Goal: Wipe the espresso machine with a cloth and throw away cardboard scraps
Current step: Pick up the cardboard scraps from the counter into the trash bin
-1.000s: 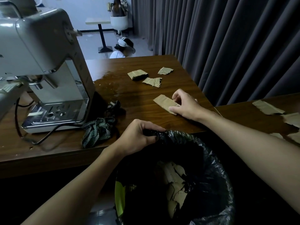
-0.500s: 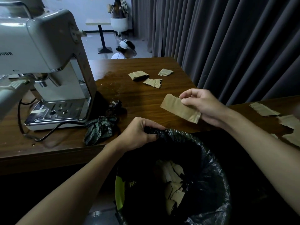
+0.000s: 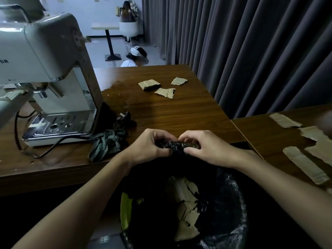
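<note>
Both hands meet at the near edge of the wooden table (image 3: 179, 112). My left hand (image 3: 149, 146) and my right hand (image 3: 204, 148) pinch the bunched rim of the black bin bag (image 3: 231, 209), which lines a bin below the table edge. Several brown cardboard scraps (image 3: 186, 203) lie inside the bag. Three more cardboard scraps (image 3: 164, 91) rest farther back on the table. The pale espresso machine (image 3: 45, 69) stands at the left. A crumpled dark green cloth (image 3: 106, 143) lies beside its base, just left of my left hand.
A second table (image 3: 265, 133) at the right carries several long cardboard strips (image 3: 303, 164). The machine's black cable (image 3: 48, 150) loops along the front of its base. Dark curtains (image 3: 242, 51) hang behind. A person (image 3: 138, 56) sits on the floor far back.
My right hand lifted a cardboard scrap off the table, and that scrap is no longer in it. The hand has come down onto the bag rim beside my left hand.
</note>
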Tool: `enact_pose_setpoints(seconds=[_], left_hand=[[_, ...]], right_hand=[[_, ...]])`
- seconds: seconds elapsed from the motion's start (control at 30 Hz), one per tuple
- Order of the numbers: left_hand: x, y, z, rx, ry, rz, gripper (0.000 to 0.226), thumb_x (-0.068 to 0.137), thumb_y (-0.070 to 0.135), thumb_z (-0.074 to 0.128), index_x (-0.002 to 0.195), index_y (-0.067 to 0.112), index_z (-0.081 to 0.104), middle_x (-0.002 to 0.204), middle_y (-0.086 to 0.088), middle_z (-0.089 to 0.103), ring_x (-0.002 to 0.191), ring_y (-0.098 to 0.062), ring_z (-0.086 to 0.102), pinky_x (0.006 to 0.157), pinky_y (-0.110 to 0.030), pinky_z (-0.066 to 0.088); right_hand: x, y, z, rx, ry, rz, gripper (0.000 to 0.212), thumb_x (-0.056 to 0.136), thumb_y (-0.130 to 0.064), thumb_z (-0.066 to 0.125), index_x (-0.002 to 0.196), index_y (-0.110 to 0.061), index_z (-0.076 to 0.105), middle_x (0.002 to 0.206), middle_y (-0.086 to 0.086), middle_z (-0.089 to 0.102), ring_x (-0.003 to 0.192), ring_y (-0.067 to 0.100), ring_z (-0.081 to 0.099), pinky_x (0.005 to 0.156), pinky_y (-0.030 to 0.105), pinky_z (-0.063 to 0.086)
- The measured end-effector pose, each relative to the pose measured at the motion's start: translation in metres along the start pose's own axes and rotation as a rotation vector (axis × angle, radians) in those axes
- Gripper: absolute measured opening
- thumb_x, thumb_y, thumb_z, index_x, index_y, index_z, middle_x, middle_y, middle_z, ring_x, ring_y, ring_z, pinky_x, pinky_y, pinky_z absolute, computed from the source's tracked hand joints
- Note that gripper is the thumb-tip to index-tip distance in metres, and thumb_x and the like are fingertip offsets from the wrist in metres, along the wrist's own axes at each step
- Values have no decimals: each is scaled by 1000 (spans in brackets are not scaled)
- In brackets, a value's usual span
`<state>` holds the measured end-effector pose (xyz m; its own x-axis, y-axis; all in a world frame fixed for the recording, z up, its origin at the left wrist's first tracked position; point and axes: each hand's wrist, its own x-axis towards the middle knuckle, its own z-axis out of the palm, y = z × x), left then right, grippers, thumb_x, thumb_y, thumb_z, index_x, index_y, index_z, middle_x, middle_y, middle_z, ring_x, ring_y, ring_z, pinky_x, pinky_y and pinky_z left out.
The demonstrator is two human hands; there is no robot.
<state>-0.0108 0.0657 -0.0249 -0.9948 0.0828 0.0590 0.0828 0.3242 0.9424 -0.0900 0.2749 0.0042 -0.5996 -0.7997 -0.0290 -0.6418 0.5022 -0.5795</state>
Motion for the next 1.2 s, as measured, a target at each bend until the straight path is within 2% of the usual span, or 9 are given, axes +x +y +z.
enact_pose_setpoints(seconds=[0.23, 0.37, 0.43, 0.53, 0.63, 0.8, 0.93, 1.03, 1.2], left_hand=[[-3, 6, 2, -13, 9, 4, 27, 80, 21, 80, 105, 11, 76, 101, -4, 76, 92, -18, 72, 81, -25, 57], [-3, 1, 3, 34, 54, 22, 20, 82, 16, 79, 102, 10, 77, 96, -1, 77, 88, -14, 73, 81, -25, 57], [-3, -1, 2, 67, 73, 24, 19, 82, 14, 80, 101, 12, 77, 96, 1, 77, 88, -12, 73, 83, -24, 57], [-2, -2, 3, 92, 98, 26, 18, 81, 12, 81, 98, 14, 78, 94, 4, 77, 87, -8, 72, 82, -19, 54], [-2, -3, 2, 114, 105, 30, 17, 81, 12, 81, 97, 15, 79, 95, 6, 77, 88, -6, 72, 84, -18, 54], [1, -5, 1, 98, 113, 11, 15, 81, 13, 81, 96, 16, 79, 95, 6, 78, 90, -8, 72, 88, -26, 56], [2, -6, 0, 95, 108, 21, 15, 82, 12, 80, 97, 14, 79, 95, 3, 78, 88, -11, 73, 86, -29, 58], [1, -7, 0, 76, 104, 14, 16, 82, 12, 80, 97, 12, 79, 95, 2, 78, 88, -11, 73, 85, -27, 58], [1, -7, 0, 74, 110, 24, 15, 82, 10, 80, 97, 11, 79, 95, 0, 78, 88, -15, 73, 85, -29, 58]], right_hand=[[7, 7, -1, -12, -24, 6, 25, 91, -22, 66, 111, -37, 63, 101, -13, 63, 97, 0, 59, 88, 26, 51], [19, 6, -17, 98, -136, 16, 20, 91, -28, 66, 111, -27, 68, 101, -10, 68, 94, -2, 62, 83, 16, 50], [36, 12, -19, 148, -32, 24, 25, 94, -32, 62, 117, -25, 66, 112, -12, 66, 103, -2, 59, 90, 16, 46], [74, 25, -13, 83, 103, 83, 40, 97, -35, 56, 134, -23, 53, 139, -7, 50, 128, 10, 46, 107, 30, 38], [114, 32, -8, -52, 53, 131, 53, 98, -41, 50, 147, -26, 36, 156, -5, 30, 142, 16, 29, 116, 42, 27], [169, 30, -5, -191, 47, 164, 62, 100, -42, 43, 154, -27, 18, 163, -4, 9, 150, 16, 6, 121, 47, 11], [188, 41, -8, -303, 31, 216, 61, 102, -43, 34, 155, -25, 12, 163, -1, 12, 150, 16, 8, 121, 46, 11], [187, 43, -11, -374, 36, 223, 58, 102, -46, 31, 154, -25, 18, 161, 1, 21, 148, 21, 17, 117, 49, 16], [166, 42, -16, -425, 100, 113, 43, 101, -45, 33, 133, -25, 53, 136, 3, 39, 129, 23, 33, 105, 46, 25]])
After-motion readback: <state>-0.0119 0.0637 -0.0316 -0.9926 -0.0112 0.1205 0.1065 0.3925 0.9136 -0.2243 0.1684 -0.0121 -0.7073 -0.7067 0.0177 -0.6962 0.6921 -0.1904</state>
